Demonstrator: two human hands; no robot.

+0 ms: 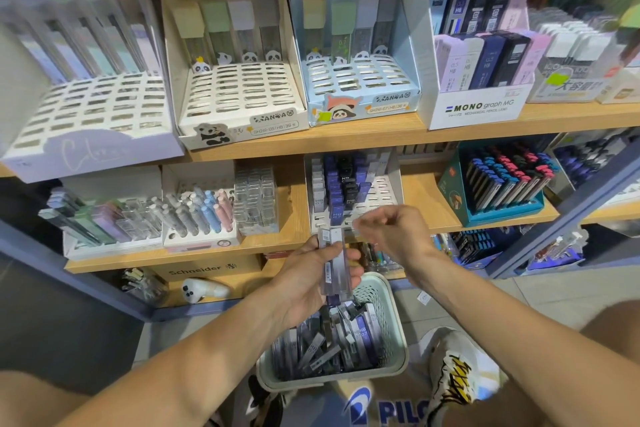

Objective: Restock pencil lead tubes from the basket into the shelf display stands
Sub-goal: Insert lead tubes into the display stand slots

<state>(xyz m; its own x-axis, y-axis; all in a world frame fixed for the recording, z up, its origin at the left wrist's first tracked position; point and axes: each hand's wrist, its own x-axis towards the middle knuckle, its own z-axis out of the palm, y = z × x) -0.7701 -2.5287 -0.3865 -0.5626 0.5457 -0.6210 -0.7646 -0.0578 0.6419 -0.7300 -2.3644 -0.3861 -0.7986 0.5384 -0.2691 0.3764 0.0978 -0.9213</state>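
My left hand grips a bundle of clear and grey pencil lead tubes, held upright above the basket. My right hand is just right of the bundle, fingers pinched on one pale tube in front of the grey slotted display stand on the middle shelf. That stand holds grey, purple and black tubes in its back rows; its front slots are bare. The pale green basket on the floor below holds several grey and purple tubes.
Panda-themed slotted stands and a MONO lead box sit on the upper shelf. A teal stand of tubes is right of the grey stand, eraser and lead stands left. My shoe rests beside the basket.
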